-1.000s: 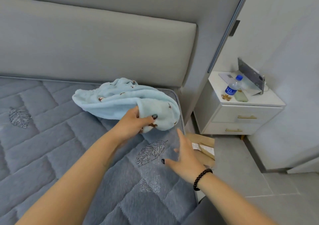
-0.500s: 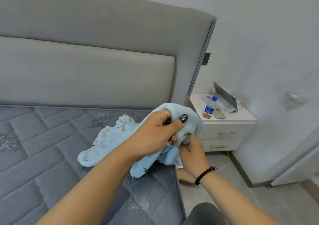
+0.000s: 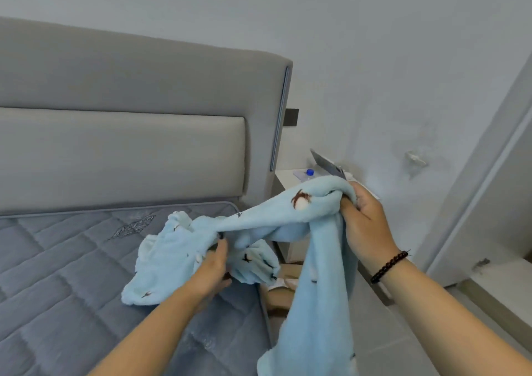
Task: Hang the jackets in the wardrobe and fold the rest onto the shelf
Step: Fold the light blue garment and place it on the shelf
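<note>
The right hand (image 3: 367, 226), fingers curled tight, gripped one bunched end of the fluffy pale-blue fleece garment (image 3: 313, 283) above the bedside gap, while the left hand (image 3: 214, 266) pinched its middle above the quilted grey mattress (image 3: 57, 260); its far end lay there.

My left hand (image 3: 211, 266) and right hand (image 3: 365, 226) hold a fleece garment (image 3: 288, 226) between them, above the near right corner of the mattress (image 3: 57, 260). The headboard (image 3: 115, 145) stands behind; the nightstand (image 3: 283, 178) lies far right, a water bottle (image 3: 309, 172) on it.
</note>
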`<state>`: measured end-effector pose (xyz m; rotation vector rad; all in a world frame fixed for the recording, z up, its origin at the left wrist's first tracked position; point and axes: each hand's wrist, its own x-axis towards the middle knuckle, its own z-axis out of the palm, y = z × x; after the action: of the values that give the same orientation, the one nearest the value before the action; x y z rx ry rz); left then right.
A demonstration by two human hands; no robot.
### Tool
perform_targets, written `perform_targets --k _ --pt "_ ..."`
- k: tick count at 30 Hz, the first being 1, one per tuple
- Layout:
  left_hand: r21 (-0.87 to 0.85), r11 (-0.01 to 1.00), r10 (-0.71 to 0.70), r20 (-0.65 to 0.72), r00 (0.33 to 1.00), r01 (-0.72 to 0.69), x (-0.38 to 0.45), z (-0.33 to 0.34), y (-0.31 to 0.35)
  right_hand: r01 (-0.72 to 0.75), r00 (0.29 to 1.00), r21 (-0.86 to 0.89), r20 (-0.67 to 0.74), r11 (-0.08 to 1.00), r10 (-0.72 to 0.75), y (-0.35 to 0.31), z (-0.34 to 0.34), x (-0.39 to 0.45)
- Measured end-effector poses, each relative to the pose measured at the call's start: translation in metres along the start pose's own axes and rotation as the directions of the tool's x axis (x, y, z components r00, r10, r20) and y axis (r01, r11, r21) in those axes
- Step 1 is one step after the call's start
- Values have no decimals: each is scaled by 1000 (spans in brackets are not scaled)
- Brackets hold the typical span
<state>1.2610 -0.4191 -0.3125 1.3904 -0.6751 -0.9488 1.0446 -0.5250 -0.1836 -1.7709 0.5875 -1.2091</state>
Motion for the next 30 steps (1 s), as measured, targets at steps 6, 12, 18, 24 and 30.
perform_targets --k 6,12,18,24,30 --pt "-779 626 -329 -222 918 36 20 -16 -27 -19 1000 97 -15 995 21 -13 -69 -29" --pt "-661 743 -438 -358 825 108 40 -7 -9 -296 940 -311 71 903 333 6 -110 -47" --pt "-345 939 -95 -222 970 13 28 11 39 -367 853 -514 146 775 500 26 -94 -40" --pt "446 740 463 205 862 -504 -9 46 65 -379 879 -158 247 912 408 -1 -32 11" --pt "757 33 275 621 734 -653 -30 67 15 -347 742 -569 319 745 590 25 41 30"
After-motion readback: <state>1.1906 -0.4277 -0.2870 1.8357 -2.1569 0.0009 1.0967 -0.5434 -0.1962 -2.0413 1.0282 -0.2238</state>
